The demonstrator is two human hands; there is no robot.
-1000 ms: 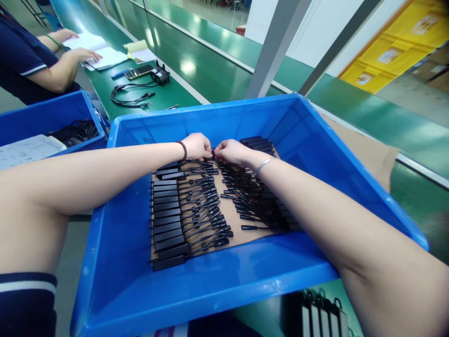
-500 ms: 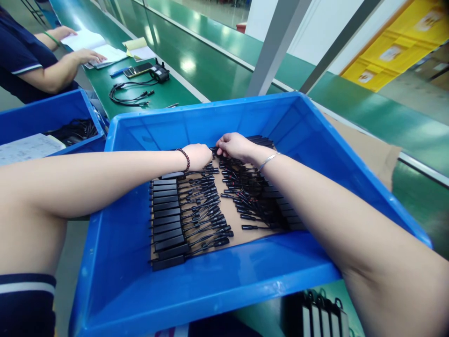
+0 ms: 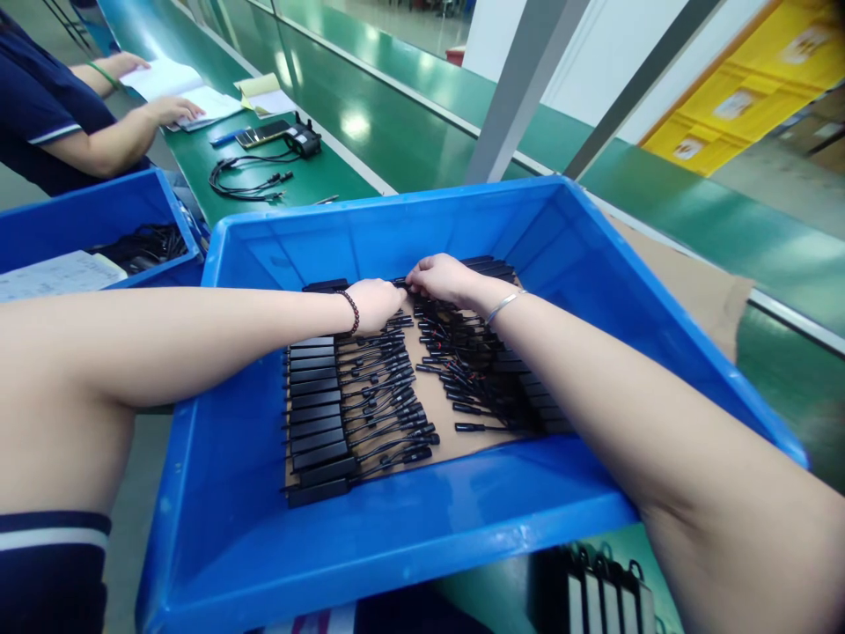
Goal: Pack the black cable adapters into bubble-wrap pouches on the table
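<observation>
A large blue bin (image 3: 409, 533) holds two rows of black adapters with short cables on a cardboard sheet (image 3: 432, 401). The left row (image 3: 320, 414) points its connectors toward the middle, facing those of the right row (image 3: 488, 370). My left hand (image 3: 375, 305) is over the far end of the left row, fingers closed; what they hold is hidden. Close beside it, my right hand (image 3: 441, 278) pinches a small black cable end near the far wall of the bin.
Beyond the bin, a green bench (image 3: 343, 167) bears coiled cables (image 3: 244, 180), a phone and papers. At the left, a person's hands (image 3: 172, 110) rest on an open book, behind another blue bin (image 3: 59, 198). Metal posts and yellow crates (image 3: 732, 101) stand beyond.
My left hand has shifted slightly down, uncovering a black adapter at the far end of the left row. My right hand has barely moved.
</observation>
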